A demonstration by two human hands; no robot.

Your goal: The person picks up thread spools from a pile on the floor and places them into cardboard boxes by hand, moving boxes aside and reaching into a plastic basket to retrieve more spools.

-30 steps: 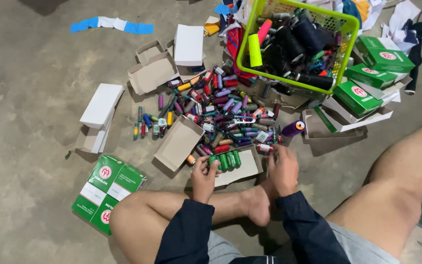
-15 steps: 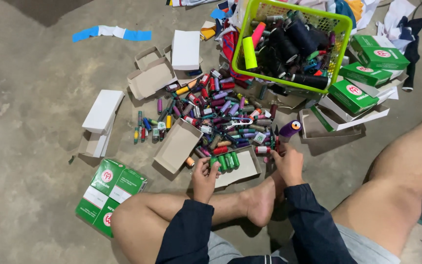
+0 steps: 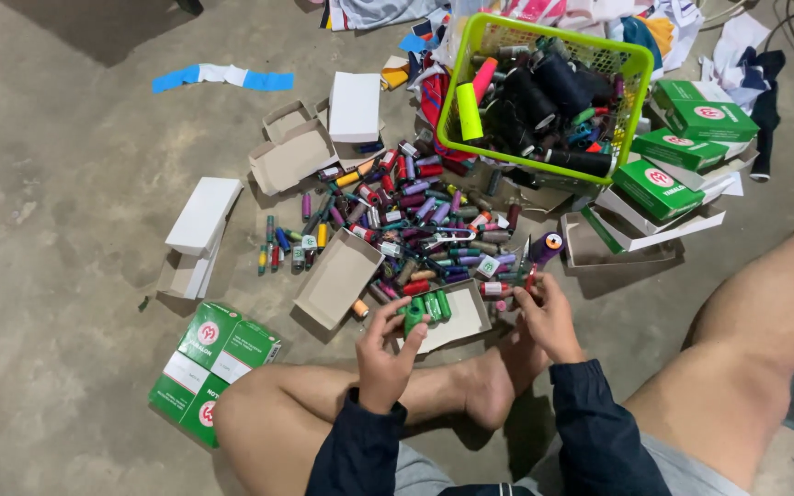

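Green thread spools (image 3: 426, 308) in the shallow box (image 3: 448, 317) – left hand (image 3: 386, 354) pinching one, right hand (image 3: 549, 317) clamped on another – could roll out if nudged

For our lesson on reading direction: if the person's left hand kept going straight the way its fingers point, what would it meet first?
Probably the green thread spools lying in the open box just beyond the left hand; its fingertips already look to be touching one.

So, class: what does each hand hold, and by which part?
The left hand pinches a green thread spool by its lower end. The right hand fingers small spools in the pile; its exact grip cannot be told.
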